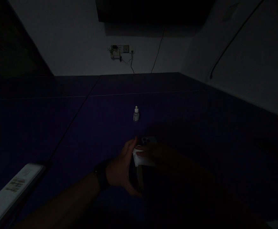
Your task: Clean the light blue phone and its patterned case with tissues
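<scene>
The scene is very dark. My left hand, with a dark band on the wrist, grips the left edge of a phone whose camera end points away from me. My right hand, barely visible in shadow, presses a white cloth or wipe onto the phone's surface. A small white dropper bottle stands upright on the dark blue table, a short way beyond both hands.
A white, long flat device lies at the table's near left corner. A wall socket with plugs and hanging cables sits on the back wall. A dark shelf or screen hangs above it.
</scene>
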Motion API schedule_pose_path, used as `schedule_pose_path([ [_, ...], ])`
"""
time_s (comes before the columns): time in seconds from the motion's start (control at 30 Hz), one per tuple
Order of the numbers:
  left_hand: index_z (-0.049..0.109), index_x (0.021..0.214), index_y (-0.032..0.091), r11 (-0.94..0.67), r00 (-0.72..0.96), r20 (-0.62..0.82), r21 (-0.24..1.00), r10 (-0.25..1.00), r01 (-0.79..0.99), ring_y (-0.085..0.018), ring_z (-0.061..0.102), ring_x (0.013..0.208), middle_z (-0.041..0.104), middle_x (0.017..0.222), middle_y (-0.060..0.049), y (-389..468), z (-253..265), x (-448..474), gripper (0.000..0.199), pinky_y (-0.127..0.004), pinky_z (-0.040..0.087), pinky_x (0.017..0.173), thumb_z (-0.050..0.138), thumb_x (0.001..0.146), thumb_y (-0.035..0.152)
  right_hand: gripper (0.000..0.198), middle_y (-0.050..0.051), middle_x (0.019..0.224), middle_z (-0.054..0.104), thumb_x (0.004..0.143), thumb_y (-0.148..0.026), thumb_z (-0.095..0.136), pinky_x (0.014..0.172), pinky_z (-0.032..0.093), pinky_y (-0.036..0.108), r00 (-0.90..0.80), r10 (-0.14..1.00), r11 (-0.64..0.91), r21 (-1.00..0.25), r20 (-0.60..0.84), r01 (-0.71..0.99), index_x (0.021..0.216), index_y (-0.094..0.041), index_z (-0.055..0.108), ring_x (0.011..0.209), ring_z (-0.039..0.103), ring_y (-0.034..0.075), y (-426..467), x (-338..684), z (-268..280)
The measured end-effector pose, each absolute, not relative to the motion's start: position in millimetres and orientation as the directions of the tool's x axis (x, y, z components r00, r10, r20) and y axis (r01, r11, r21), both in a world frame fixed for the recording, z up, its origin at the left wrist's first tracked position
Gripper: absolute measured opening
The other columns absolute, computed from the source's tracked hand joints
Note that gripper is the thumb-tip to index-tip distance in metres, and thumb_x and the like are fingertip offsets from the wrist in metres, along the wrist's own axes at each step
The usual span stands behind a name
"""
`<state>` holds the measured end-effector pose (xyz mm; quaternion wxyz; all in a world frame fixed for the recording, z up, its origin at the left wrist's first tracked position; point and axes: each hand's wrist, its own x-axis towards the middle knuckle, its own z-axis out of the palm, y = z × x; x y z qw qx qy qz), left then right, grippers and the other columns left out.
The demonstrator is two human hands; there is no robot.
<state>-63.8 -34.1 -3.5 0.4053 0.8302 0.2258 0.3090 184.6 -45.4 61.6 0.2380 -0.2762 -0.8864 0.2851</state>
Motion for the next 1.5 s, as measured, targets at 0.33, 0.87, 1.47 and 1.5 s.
schedule_pose_path([
  [0.33, -0.024, 0.158, 0.032, -0.557, 0.730, 0.251, 0.804, 0.635, 0.208, -0.053, 0.028, 0.143, 0.009, 0.160, -0.019, -31.8, -5.7, -64.5, 0.180, -0.068, 0.040, 0.111, 0.100, 0.030, 0.057, 0.049, 0.006, 0.150, 0.057, 0.099, -0.023, 0.057, 0.109, 0.045, 0.039, -0.822, 0.503, 0.709, -0.671, 0.266, 0.217, 0.147, -0.029, 0.052, 0.130, 0.059, 0.021, -63.8, 187.8, 54.9],
  [0.87, -0.016, 0.160, 0.035, -0.611, 0.729, 0.289, 0.760, 0.621, 0.219, -0.054, 0.027, 0.142, 0.009, 0.157, -0.017, -32.2, 2.8, -65.3, 0.171, -0.072, 0.037, 0.113, 0.099, 0.035, 0.056, 0.053, 0.010, 0.156, 0.049, 0.101, -0.012, 0.048, 0.116, 0.041, 0.044, -0.755, 0.586, 0.728, -0.602, 0.295, 0.329, 0.152, -0.023, 0.044, 0.143, 0.047, 0.021, -59.5, 179.4, 53.3],
  [1.47, -0.001, 0.160, 0.031, -0.620, 0.730, 0.284, 0.748, 0.622, 0.237, -0.051, 0.031, 0.140, 0.016, 0.154, -0.018, -31.3, 3.9, -66.8, 0.164, -0.069, 0.039, 0.112, 0.097, 0.032, 0.061, 0.055, 0.009, 0.155, 0.050, 0.099, -0.018, 0.054, 0.118, 0.039, 0.045, -0.824, 0.500, 0.722, -0.655, 0.268, 0.225, 0.152, -0.027, 0.043, 0.143, 0.047, 0.022, -62.2, 183.6, 49.0],
  [1.5, 0.000, 0.160, 0.031, -0.619, 0.731, 0.282, 0.749, 0.622, 0.238, -0.051, 0.032, 0.140, 0.016, 0.154, -0.018, -31.4, 4.1, -66.9, 0.164, -0.068, 0.040, 0.112, 0.097, 0.032, 0.061, 0.055, 0.008, 0.154, 0.052, 0.099, -0.018, 0.055, 0.116, 0.041, 0.042, -0.844, 0.468, 0.723, -0.664, 0.264, 0.193, 0.152, -0.027, 0.044, 0.140, 0.050, 0.021, -64.0, 184.5, 51.1],
])
